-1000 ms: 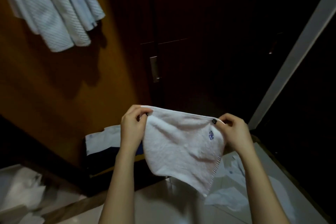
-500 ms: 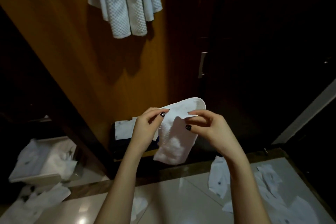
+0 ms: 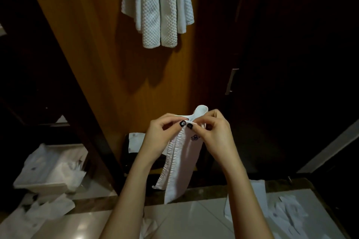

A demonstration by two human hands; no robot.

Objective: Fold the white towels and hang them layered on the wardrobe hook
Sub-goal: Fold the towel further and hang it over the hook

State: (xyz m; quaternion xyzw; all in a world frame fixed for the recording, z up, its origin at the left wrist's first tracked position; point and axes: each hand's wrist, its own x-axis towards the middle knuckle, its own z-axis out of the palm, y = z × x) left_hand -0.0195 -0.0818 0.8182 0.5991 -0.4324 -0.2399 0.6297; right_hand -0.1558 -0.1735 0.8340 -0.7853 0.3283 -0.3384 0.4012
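both hands, l (image 3: 162,137) + r (image 3: 213,132), pinch towel (image 3: 184,163) top corners together, prob matching edges so the fold hangs straight.

Hands: two, the left hand (image 3: 159,137) and the right hand (image 3: 213,134)
Held towel (image 3: 182,161): one
Hanging towels (image 3: 157,6): one bunch; four ends show, layers uncountable
Door handle (image 3: 231,81): one
Tray (image 3: 42,186): one
Floor cloths: two heaps, left heap (image 3: 38,213) and right heap (image 3: 287,207); pieces too tangled to count
Dark-painted nails (image 3: 182,123): two visible
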